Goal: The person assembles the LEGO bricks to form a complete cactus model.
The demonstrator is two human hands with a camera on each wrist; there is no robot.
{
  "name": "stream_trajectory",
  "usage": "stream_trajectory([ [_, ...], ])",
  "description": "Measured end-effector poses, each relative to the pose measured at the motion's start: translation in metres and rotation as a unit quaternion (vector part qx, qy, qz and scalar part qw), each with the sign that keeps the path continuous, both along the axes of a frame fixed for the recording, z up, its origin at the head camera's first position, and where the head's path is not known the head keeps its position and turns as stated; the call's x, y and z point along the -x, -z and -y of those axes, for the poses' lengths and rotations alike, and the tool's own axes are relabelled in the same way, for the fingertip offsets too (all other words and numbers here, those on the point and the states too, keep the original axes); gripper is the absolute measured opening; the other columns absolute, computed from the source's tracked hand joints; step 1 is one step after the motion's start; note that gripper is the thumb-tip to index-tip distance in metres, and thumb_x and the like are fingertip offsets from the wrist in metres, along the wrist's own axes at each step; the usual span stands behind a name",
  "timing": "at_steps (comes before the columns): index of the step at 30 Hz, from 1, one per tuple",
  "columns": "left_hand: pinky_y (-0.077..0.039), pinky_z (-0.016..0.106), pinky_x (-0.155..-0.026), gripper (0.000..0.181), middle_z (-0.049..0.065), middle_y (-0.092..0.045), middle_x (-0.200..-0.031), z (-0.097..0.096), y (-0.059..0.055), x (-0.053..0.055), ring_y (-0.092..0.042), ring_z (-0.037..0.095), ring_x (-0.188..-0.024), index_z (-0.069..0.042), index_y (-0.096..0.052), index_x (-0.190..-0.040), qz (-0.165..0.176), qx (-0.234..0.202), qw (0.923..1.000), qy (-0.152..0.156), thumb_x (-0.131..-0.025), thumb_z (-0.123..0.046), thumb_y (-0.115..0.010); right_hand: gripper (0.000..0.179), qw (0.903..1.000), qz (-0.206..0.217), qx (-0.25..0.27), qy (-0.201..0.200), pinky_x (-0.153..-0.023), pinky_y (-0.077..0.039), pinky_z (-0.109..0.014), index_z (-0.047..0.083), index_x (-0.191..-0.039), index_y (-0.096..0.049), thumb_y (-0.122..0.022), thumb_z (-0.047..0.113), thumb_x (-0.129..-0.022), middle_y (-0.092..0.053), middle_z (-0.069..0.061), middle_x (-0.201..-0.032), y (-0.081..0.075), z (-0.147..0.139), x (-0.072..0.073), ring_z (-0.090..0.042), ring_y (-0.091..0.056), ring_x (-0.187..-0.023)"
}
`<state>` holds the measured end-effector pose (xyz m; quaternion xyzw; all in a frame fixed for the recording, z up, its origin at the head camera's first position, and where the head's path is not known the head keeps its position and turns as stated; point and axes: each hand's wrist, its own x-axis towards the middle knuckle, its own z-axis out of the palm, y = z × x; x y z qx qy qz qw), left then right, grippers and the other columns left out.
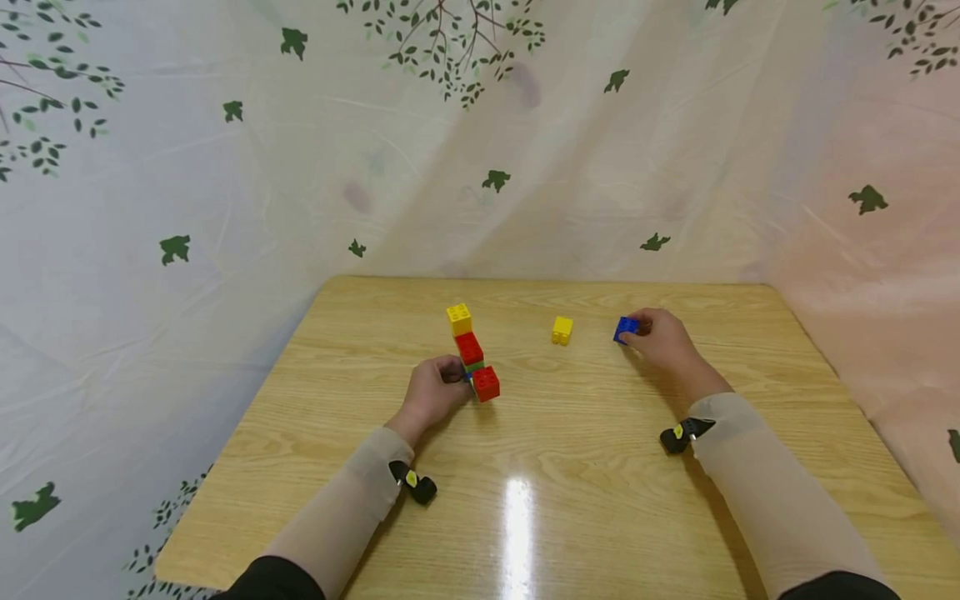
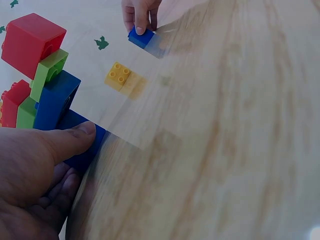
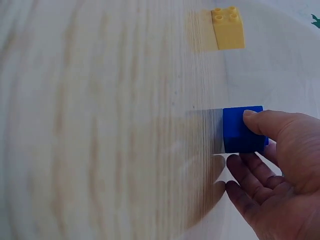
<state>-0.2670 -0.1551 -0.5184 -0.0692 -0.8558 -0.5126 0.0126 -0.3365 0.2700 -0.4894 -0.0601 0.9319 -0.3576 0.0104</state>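
A built stack of toy building bricks (image 1: 469, 348) stands left of the table's middle, with a yellow brick (image 1: 459, 318) on top and a red brick (image 1: 486, 383) jutting out toward the right. Green and blue bricks show lower in it. My left hand (image 1: 433, 390) grips its base, the thumb lying along the lowest blue brick (image 2: 82, 147) in the left wrist view. On the right, my right hand (image 1: 667, 342) pinches a separate blue brick (image 3: 241, 131) at the tabletop, thumb on its near side. The right hand's other fingertips are partly hidden in the head view.
A loose yellow brick (image 1: 562, 330) lies between the two hands, nearer the right one. The wooden table (image 1: 585, 467) ends at a leaf-printed cloth (image 1: 420, 208) behind it. Small black devices (image 1: 675, 440) sit on both wrists.
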Motion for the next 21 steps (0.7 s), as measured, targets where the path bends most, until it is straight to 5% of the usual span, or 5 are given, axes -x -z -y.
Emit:
stream_trajectory([
  [21,-0.058,0.04,-0.091,0.026,0.003,-0.074,-0.102,0.001,-0.001,-0.001,-0.069,0.019,-0.097,-0.006,-0.076,-0.112,0.008,0.007,0.9999,0.001,-0.087,-0.006,-0.083,0.05,0.9963,-0.059,0.061,0.012,-0.089,-0.056,-0.05,0.002,-0.144,-0.06,-0.071,0.027,-0.103,-0.064,-0.023,-0.131,-0.013,0.027,-0.005,-0.039,-0.063,-0.112],
])
